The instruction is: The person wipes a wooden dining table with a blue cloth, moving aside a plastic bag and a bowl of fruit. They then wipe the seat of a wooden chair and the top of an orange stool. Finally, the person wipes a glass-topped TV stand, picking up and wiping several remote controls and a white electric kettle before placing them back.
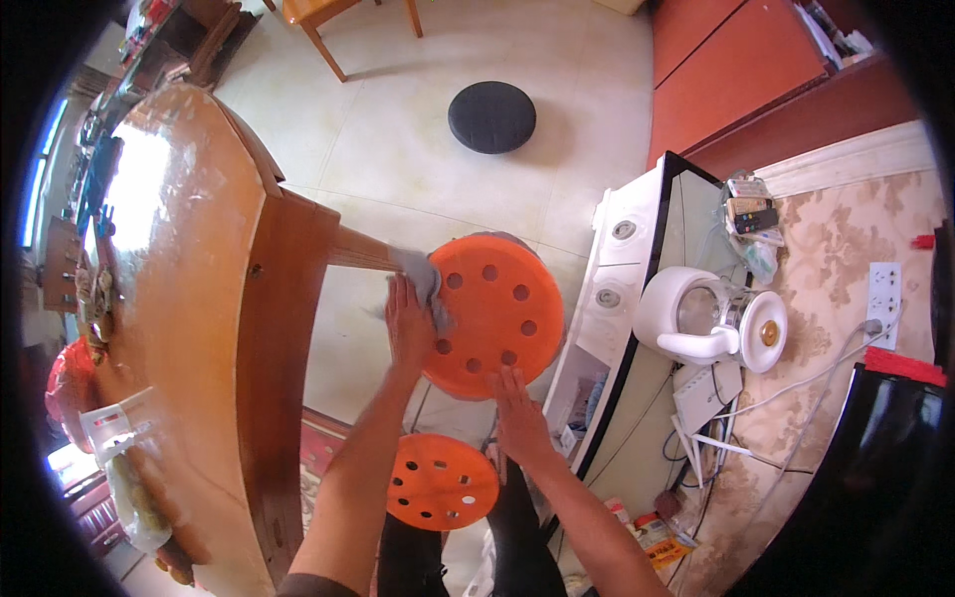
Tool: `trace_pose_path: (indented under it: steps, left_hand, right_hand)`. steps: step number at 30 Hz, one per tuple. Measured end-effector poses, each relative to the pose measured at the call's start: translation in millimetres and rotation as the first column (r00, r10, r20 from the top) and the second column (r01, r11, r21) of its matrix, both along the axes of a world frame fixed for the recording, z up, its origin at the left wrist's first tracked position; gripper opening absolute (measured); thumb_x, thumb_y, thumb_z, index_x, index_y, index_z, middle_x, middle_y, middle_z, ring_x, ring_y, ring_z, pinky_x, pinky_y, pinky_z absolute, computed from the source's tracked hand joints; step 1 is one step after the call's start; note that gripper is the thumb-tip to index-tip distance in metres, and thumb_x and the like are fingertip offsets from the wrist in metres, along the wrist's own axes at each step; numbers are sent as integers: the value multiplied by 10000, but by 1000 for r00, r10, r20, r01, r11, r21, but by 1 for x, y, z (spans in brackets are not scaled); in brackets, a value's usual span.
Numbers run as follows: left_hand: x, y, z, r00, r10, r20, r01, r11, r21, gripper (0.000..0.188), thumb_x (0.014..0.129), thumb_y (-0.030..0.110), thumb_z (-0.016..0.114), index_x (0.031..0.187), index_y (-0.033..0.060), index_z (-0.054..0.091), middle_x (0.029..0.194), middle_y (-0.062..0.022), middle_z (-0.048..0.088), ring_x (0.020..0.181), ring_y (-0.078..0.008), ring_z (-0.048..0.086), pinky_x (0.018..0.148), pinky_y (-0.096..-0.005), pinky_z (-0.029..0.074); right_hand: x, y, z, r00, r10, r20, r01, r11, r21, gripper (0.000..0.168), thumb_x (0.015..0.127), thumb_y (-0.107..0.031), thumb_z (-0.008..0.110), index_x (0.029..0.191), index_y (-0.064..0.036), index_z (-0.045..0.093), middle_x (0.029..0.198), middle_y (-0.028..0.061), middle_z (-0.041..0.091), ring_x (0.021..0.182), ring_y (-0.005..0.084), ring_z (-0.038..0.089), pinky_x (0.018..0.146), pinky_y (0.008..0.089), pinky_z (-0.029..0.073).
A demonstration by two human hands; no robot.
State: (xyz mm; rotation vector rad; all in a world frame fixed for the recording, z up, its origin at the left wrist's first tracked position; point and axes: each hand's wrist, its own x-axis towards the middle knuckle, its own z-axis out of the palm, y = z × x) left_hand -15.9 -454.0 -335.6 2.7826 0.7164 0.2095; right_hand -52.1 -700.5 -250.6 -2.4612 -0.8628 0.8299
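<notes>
In the middle of the head view stands a round orange plastic stool with a ring of holes in its top. My left hand holds a grey cloth at the stool's left edge; hand and cloth are slightly blurred. My right hand lies with extended fingers on the near edge of the stool top, beside a hole, holding nothing visible. Below, close to my legs, is a second orange disc-shaped top with holes, partly hidden by my left forearm.
A wooden table stands on the left. On the right, a white cabinet with a glass top carries a white-lidded glass kettle, remote controls and a router with cables. A round black stool stands farther away.
</notes>
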Motion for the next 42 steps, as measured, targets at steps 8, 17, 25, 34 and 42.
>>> trace_pose_path:
  steps: [8,17,25,34,42]
  left_hand:
    - [-56,2,8,899,388,-204,-433,714,-549,487,938,303,447,1239,-78,489,1185,-274,541,1119,-419,500,936,-463,398]
    - [-42,7,59,773,574,-271,-597,513,-617,640,945,489,370,1116,-85,596,1129,-297,594,1056,-416,562,892,-458,422]
    - [-95,-7,234,803,588,-98,-411,428,-805,456,969,358,448,902,-73,579,777,-128,602,743,-194,556,684,-352,436]
    - [-336,-72,343,842,529,-100,-383,458,-802,576,947,399,461,1342,0,333,1275,-161,474,1145,-250,477,954,-427,408]
    - [-423,-72,356,598,728,-335,-467,-23,-884,483,951,348,424,1253,-25,476,1243,-161,545,1070,-282,564,933,-424,439]
  right_hand:
    - [98,-13,-36,751,-644,-148,656,699,287,480,888,-253,598,1297,-26,491,1162,119,584,992,253,578,867,382,460]
    - [125,-15,-1,220,-754,-618,964,267,18,306,896,-325,621,1012,-43,586,901,26,608,816,107,556,689,256,448]
    - [90,3,160,396,-653,-645,897,127,423,262,920,-297,593,889,-47,524,853,17,550,777,83,501,693,239,421]
    - [-53,-40,312,510,-715,-478,844,309,438,406,809,-412,634,808,-16,541,775,29,522,719,111,469,658,272,395]
    - [-148,-41,340,569,-723,-393,819,451,356,542,738,-523,692,759,-2,544,702,53,561,641,128,510,588,275,405]
